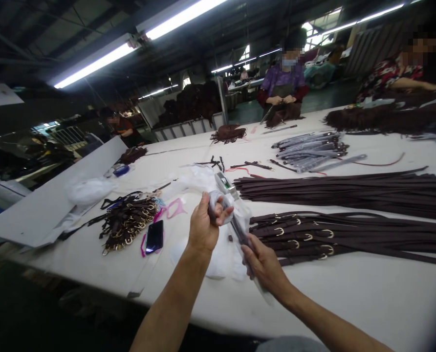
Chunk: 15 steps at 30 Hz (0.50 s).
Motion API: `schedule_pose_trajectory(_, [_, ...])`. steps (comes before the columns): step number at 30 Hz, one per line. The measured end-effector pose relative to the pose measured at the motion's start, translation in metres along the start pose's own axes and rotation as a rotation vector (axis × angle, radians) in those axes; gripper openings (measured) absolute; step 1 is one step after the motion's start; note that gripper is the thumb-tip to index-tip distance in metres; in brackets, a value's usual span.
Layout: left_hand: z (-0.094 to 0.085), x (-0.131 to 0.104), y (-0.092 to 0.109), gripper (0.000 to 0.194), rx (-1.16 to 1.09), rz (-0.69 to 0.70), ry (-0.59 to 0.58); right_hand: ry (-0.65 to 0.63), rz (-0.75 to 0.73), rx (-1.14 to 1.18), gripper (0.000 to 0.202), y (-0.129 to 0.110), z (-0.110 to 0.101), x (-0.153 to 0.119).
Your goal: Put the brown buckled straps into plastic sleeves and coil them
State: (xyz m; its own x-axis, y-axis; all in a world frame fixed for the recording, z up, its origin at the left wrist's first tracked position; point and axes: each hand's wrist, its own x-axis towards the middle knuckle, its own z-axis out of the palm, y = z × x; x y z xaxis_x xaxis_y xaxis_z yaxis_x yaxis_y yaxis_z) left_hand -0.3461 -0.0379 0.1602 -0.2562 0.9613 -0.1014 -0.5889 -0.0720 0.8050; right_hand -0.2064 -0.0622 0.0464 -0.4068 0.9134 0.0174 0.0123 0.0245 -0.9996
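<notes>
A dark strap in clear plastic wrap [240, 232] runs between my hands over the white table. My left hand [205, 225] is closed around its looped upper end. Lower down, the fingers of my right hand [264, 266] wrap round the strap. Just beyond my left hand sits a tape dispenser [224, 183]. White plastic sheeting [218, 259] lies beneath the hands. Brown straps with gold buckles [306, 237] stretch out to the right, with a row of plain brown straps [335, 190] behind them.
On the white table [350, 293], a phone [154, 236] and a pile of buckled straps [130, 220] lie to the left. Wrapped straps [309, 149] are stacked at the back right. A person in purple [284, 83] works across the table, another person at far right.
</notes>
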Motion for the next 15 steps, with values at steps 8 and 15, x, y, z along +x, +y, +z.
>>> schedule_pose_trajectory(8, [-0.004,-0.012,-0.059,0.025,0.649,0.15,-0.216,-0.095,0.34,0.465,0.03,-0.043,-0.02,-0.02])
schedule_pose_trajectory(15, [-0.02,-0.018,-0.076,0.023,1.042,0.197,-0.405,-0.079,0.486,0.783,0.025,-0.046,-0.046,0.0])
